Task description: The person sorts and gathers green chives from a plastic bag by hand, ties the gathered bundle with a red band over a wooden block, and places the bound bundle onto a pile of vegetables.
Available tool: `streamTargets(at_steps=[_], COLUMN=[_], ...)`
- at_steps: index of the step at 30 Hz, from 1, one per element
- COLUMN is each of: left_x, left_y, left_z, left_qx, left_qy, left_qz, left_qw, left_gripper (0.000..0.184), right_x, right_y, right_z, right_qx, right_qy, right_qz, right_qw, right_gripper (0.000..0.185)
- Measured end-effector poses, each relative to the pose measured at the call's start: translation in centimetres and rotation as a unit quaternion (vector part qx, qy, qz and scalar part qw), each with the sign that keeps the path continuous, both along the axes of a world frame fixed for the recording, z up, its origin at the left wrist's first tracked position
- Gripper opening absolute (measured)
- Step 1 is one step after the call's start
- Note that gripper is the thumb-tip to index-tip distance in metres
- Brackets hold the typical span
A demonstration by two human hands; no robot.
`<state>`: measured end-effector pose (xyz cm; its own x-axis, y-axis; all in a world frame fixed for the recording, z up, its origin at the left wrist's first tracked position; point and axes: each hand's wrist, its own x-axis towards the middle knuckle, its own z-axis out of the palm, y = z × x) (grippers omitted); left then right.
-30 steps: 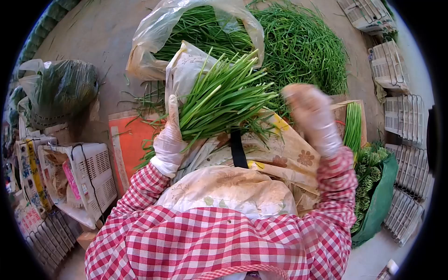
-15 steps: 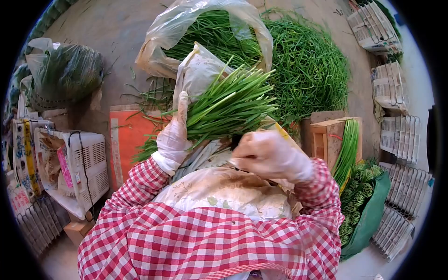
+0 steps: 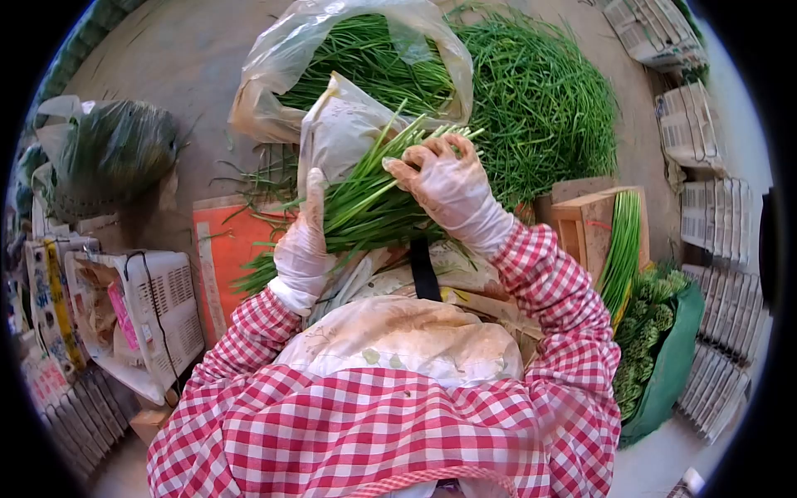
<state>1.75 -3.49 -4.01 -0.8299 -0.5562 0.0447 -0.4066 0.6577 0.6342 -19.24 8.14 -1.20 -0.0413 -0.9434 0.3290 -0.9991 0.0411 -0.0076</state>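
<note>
A loose bunch of green garlic chives (image 3: 365,203) lies across my lap, its pale cut ends toward the upper right. My left hand (image 3: 304,253), in a whitish glove, wraps the leafy side of the bunch with the thumb pointing up. My right hand (image 3: 444,178), in a stained glove, is over the pale stem ends with its fingers curled onto them. Its fingertips press on the stems, partly hidden behind the knuckles. Just beyond the bunch, a clear plastic bag (image 3: 264,104) holds more chives, and its dirty white flap (image 3: 336,137) hangs toward me.
A big heap of loose chives (image 3: 540,108) lies beyond my right hand. At right are a wooden box (image 3: 573,236), a tied chive bundle (image 3: 623,245) and green-wrapped bundles (image 3: 643,357). White crates (image 3: 166,307) stand left, near a filled plastic bag (image 3: 116,153). An orange sheet (image 3: 224,257) lies left.
My right hand has gone from near my lap up and forward onto the pale stem ends. My left hand keeps its hold on the bunch. A black strap now shows on my lap.
</note>
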Motion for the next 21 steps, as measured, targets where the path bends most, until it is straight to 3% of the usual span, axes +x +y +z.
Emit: streamTargets(at_steps=[2, 4, 7, 9, 12, 15, 19, 21], left_x=[0.1, -0.1, -0.5, -0.7, -0.6, -0.1, 0.9, 0.5], left_y=[0.0, 0.0, 0.0, 0.3, 0.3, -0.8, -2.4, -2.4], left_z=[0.0, 0.1, -0.3, 0.4, 1.0, 0.2, 1.3, 2.3], left_qx=[-0.025, -0.055, -0.034, -0.029, -0.004, 0.048, 0.058, 0.364], left_qy=[-0.001, 0.008, 0.059, 0.068, 0.04, 0.046, 0.061, 0.173], left_qz=[-0.004, -0.003, -0.022, -0.023, -0.035, -0.045, -0.062, -0.005], left_qw=[1.0, 0.998, 0.997, 0.997, 0.999, 0.997, 0.995, 0.915], left_gripper=[0.113, 0.112, 0.109, 0.106, 0.098, 0.088, 0.078, 0.074], right_x=[-0.5, -1.4, -3.2, -5.7, -7.3, -8.3, -8.6, -7.2], right_y=[-0.2, 0.0, 0.4, 0.8, 2.1, 3.9, 8.0, 9.3], right_z=[0.6, 0.8, 2.2, 3.2, 2.6, 1.3, -0.3, 0.8], right_qx=[0.007, -0.026, 0.01, 0.012, -0.037, 0.002, -0.073, -0.029], right_qy=[0.005, 0.049, 0.149, 0.231, 0.149, -0.095, -0.282, -0.358], right_qz=[0.005, 0.1, 0.102, 0.045, 0.016, -0.134, -0.263, -0.273], right_qw=[1.0, 0.993, 0.984, 0.972, 0.988, 0.986, 0.92, 0.892], right_gripper=[0.02, 0.017, 0.017, 0.021, 0.032, 0.05, 0.036, 0.024])
